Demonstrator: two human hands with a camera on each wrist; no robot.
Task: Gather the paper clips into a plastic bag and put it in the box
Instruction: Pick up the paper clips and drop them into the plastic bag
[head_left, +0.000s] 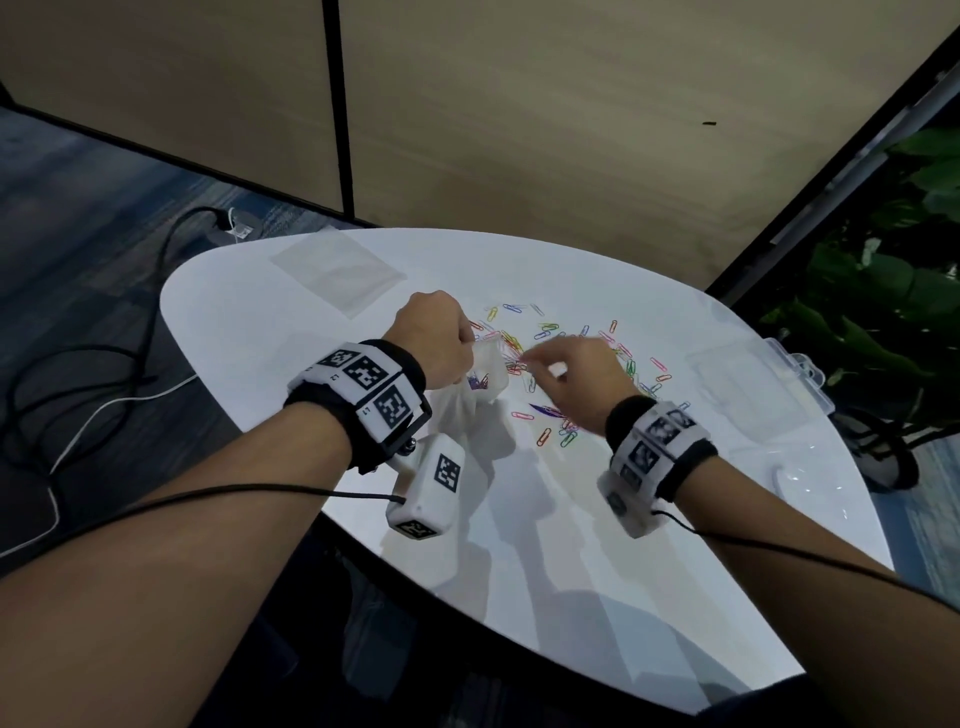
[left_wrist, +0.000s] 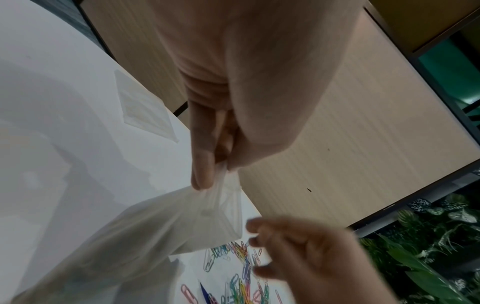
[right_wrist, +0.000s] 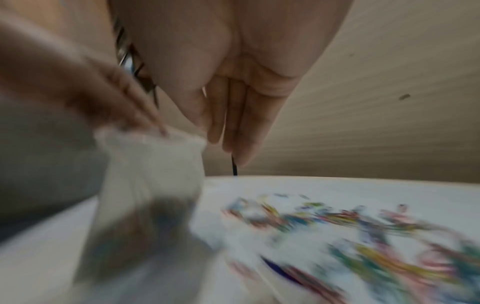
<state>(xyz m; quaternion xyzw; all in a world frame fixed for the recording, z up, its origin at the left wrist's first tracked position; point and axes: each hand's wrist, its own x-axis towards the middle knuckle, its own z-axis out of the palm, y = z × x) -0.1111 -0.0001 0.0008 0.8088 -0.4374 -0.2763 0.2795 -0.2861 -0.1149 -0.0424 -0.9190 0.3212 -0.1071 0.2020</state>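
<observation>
fingers (left_wrist: 205, 164) and thumb of the left hand (head_left: 431, 343) pinch the top edge of a thin clear plastic bag (left_wrist: 166, 224), holding it up so its mouth faces the paper clips (head_left: 566, 358) while the rest of it sags down to the white table (head_left: 249, 332). a few clips show dimly through the bag's lower part in the head view. just beside the bag's mouth, the right hand (head_left: 582, 374) hovers low over the pile with its fingers (left_wrist: 259, 226) loosely bent and a little apart; motion blur hides the tips, so i cannot tell whether they hold a clip. in the right wrist view those fingers point downward, close together, near the bag's rim, and everything below them is smeared.

outward from the hands, the coloured clips lie scattered across the middle of the table, thickest right between the two hands, with strays toward the near edge. a clear plastic box (head_left: 753, 384) sits at the table's right side, well apart from the bag. a second flat clear bag (head_left: 337, 273) lies near the far left edge. cables (head_left: 104, 374) trail over the floor to the left, and green plants (head_left: 893, 291) stand to the right.
</observation>
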